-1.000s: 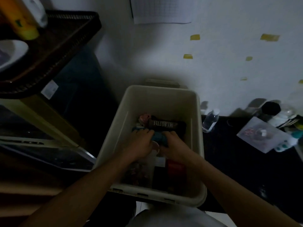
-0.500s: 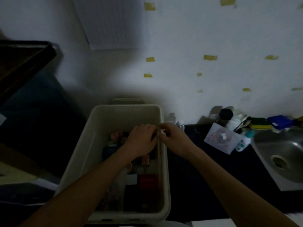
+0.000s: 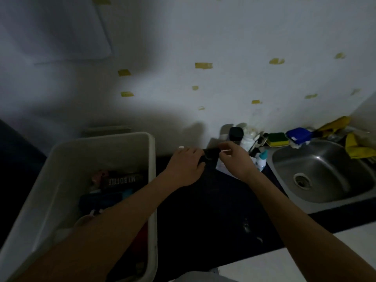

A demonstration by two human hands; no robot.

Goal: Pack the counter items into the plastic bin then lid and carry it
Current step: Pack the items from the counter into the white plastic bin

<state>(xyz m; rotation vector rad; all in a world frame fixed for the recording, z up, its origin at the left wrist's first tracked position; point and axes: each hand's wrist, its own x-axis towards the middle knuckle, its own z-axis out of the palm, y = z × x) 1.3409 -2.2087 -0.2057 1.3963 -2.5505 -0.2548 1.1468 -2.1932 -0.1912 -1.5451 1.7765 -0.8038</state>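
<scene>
The cream plastic bin [image 3: 151, 180] stands at the left, open and without a lid. Inside lie a black "MY BOTTLE" box [image 3: 124, 180], a blue item [image 3: 105, 200] and something red [image 3: 142, 235]. Both hands are over the dark counter [image 3: 213, 210] just right of the bin. My left hand [image 3: 187, 165] grips a small dark item [image 3: 210, 156]. My right hand [image 3: 234, 161] pinches that item's right end. The dim light hides what the item is. A white cap [image 3: 181, 147] peeks out behind my left hand.
A clear plastic box [image 3: 221, 169] lies under my right hand. Behind it stand a black-capped bottle [image 3: 236, 134], a white bottle [image 3: 249, 137] and a teal-capped bottle [image 3: 262, 159]. The steel sink [image 3: 321, 171] is at right, with a sponge [image 3: 277, 139], a blue pack [image 3: 299, 135] and a yellow cloth [image 3: 358, 147] behind it.
Both hands came up out of the bin and moved right over the counter, where they now hold a small dark item. The view swung right, bringing the sink in.
</scene>
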